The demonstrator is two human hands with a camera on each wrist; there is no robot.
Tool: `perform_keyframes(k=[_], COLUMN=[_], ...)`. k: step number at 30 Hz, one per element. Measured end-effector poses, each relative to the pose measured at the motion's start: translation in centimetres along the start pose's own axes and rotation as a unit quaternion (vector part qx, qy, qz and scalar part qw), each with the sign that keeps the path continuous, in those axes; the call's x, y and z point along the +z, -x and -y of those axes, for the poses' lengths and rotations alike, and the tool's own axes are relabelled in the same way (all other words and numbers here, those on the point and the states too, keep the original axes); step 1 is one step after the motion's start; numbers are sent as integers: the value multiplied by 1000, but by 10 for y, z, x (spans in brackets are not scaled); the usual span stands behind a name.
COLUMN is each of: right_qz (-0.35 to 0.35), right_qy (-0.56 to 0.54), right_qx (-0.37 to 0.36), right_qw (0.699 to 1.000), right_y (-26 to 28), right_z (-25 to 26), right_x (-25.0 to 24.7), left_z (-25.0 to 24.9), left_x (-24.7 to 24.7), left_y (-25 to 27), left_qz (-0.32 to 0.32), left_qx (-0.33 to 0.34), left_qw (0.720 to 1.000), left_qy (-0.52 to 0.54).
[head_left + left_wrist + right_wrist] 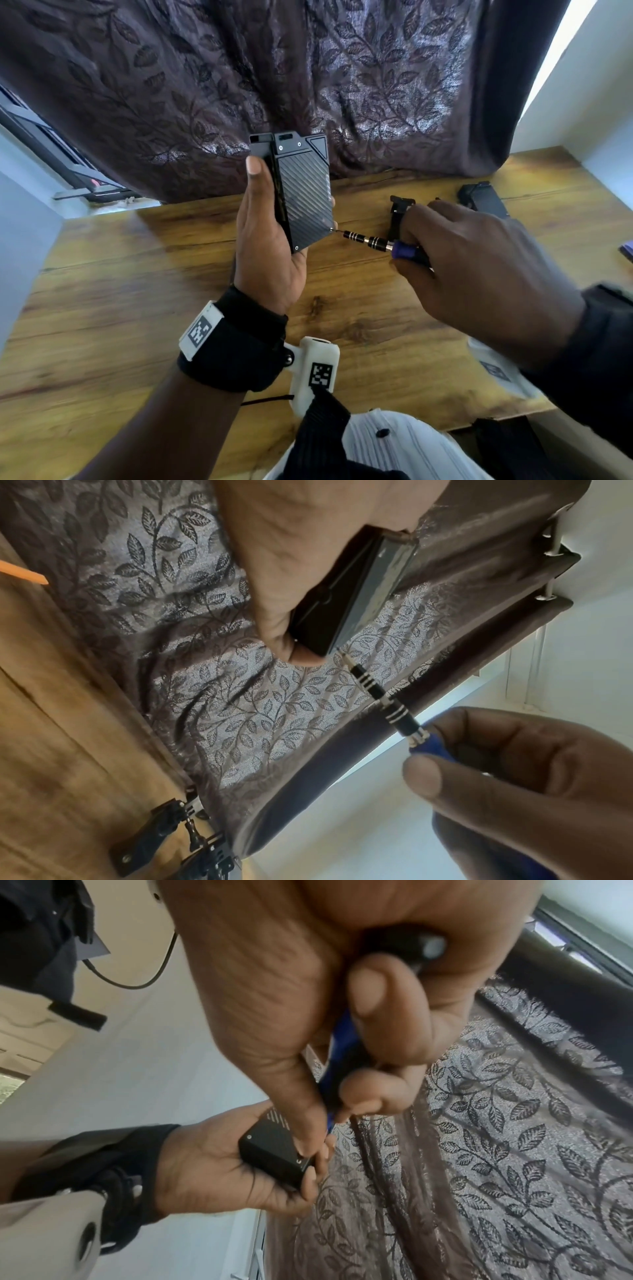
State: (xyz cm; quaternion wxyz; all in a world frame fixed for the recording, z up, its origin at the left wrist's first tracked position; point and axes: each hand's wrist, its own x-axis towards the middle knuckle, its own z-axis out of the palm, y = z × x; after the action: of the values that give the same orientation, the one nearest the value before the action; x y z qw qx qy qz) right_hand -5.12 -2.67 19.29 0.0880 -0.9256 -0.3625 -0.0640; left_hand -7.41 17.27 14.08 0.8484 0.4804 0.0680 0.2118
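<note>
The left hand (267, 246) holds a black box (305, 192) upright above the counter (137, 291), thumb along one edge and fingers curled round the other. The right hand (479, 267) pinches a screwdriver (368, 240) in its fingers by the blue handle. Its tip touches the box's lower corner, just beside the left fingertips.

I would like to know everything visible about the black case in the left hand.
The black case is a flat rectangular matte box with diagonal ribs on its face, a triangle at one top corner and small screws. The left hand holds it upright above the table, thumb along its left edge. The screwdriver tip, in the right hand, meets its lower right corner.
</note>
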Motion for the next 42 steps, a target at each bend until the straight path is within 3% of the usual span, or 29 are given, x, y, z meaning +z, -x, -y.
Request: perform_keyframes(k=[4,17,24,33,38,42], right_qz=[-24,-7,42,-25,12,-17], right_qy=[11,-1,-19,5,-6,5], right_qx=[12,5,15,21,16,5], right_qw=[1000,1000,999,999,1000,1000], right_y=[2,-22,-28,-18,-17,-16], right_z=[-10,-26,-27,-25,-25,-26], right_x=[-3,9,12,13,10,9], left_z=[2,14,18,16,17,19], left_x=[9,10,9,11,12,12], left_y=[-5,-22,-26,-26,-24,-21], left_qz=[11,0,-9,2,4,-1], left_qx=[12,16,3,-6,-5,-16], left_qw=[1000,999,999,999,999,999], left_qy=[-3,-35,-41,-36,-38,-38])
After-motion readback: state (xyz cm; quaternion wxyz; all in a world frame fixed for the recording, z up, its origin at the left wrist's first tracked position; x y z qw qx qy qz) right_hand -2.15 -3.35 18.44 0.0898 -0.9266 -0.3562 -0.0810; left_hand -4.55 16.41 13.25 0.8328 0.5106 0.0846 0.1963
